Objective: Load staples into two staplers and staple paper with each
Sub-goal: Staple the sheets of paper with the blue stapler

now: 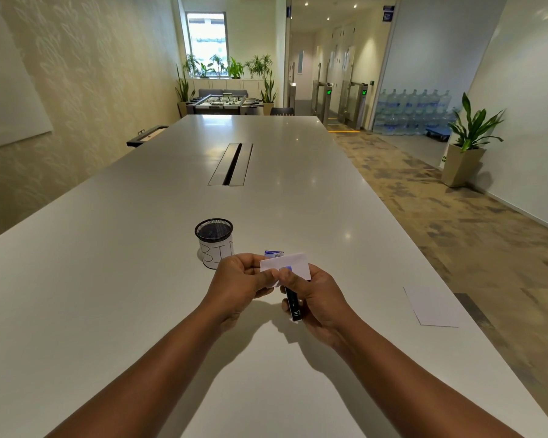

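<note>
Nearest to the camera, two bare forearms reach over the white table (108, 279). The right hand (321, 298) is closed around a small black stapler (293, 303), held above the table with its front end pointing away from the person. The left hand (238, 279) pinches the near edge of a folded white paper (290, 263) and holds it at the mouth of the stapler, where a little blue part shows against the paper. It seems that the step in hand is the stapling of this paper.

To do it well, the person should probably push the paper edge fully into the mouth, keep it flat with the left hand, and then press the stapler firmly in one squeeze, with the fingers away from the mouth.

Just behind the paper lies a small blue and white box (274, 253), possibly the staples; it is partly hidden. To the left of it stands one black mesh cup (214, 245) with a white label. One more white sheet (431, 306) lies apart at the right edge of the table.

Counted: one stapler is visible, not two; two papers; one box; one cup. Further away, a cable slot (231, 164) is in the table's middle.
</note>
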Action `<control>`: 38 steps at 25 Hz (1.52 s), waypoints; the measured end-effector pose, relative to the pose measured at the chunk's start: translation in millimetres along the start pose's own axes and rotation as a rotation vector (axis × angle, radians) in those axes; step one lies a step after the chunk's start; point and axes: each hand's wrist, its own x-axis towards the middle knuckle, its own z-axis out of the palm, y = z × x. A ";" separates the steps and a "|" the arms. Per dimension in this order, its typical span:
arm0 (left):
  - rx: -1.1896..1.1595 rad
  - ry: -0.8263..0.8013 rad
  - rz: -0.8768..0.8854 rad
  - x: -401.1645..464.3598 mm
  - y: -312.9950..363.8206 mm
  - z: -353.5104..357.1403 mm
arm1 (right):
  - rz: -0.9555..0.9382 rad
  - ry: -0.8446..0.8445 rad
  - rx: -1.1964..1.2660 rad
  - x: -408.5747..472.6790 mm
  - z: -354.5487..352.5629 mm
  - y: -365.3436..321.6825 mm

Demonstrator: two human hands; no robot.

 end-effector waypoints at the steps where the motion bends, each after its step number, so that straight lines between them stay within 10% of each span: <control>1: -0.008 -0.002 -0.002 -0.9 0.2 0.7 | -0.010 0.007 -0.003 -0.5 -0.1 -0.4; 20: -0.151 0.186 -0.064 15.6 -15.7 -3.4 | 0.008 0.186 -0.168 17.0 -36.0 6.0; 30: -0.145 0.201 -0.115 26.8 -24.1 -2.7 | -0.132 0.553 -1.247 45.5 -85.7 25.4; 38: -0.152 0.192 -0.126 28.6 -21.4 0.1 | -0.049 0.490 -1.421 48.9 -81.1 21.0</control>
